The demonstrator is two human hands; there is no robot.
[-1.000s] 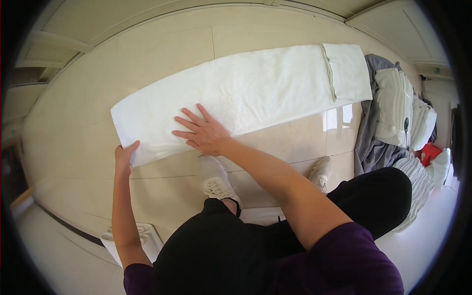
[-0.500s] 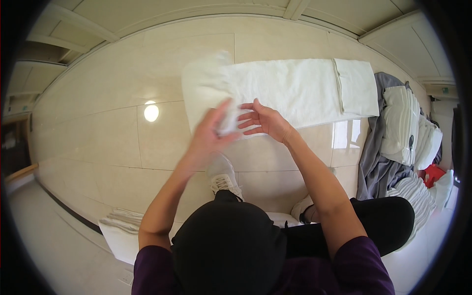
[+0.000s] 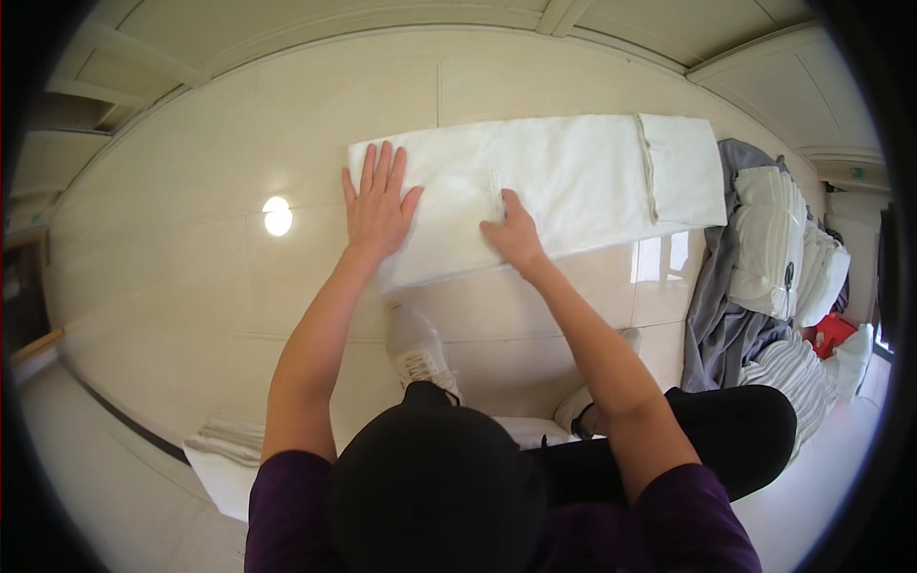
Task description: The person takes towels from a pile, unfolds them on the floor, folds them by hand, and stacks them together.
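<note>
A long white towel (image 3: 564, 186) was spread flat on the pale tiled floor (image 3: 172, 239) in the upper centre of the frame, its left end folded over and its right end marked off by a seam. The left hand (image 3: 377, 205) was laid palm down on the towel's left edge, fingers stretched out straight and slightly fanned, nothing being gripped. The right hand (image 3: 516, 234) was pressed flat near the towel's lower middle, just beside the folded edge, its fingers extended and close together, likewise with nothing held. A white shoe (image 3: 417, 349) was seen on the floor below the towel, between the forearms. At the right of the frame a grey cloth (image 3: 716, 325) was heaped, with folded white towels (image 3: 774, 239) stacked on it. At the lower left, more folded white cloth (image 3: 224, 449) was seen.
</note>
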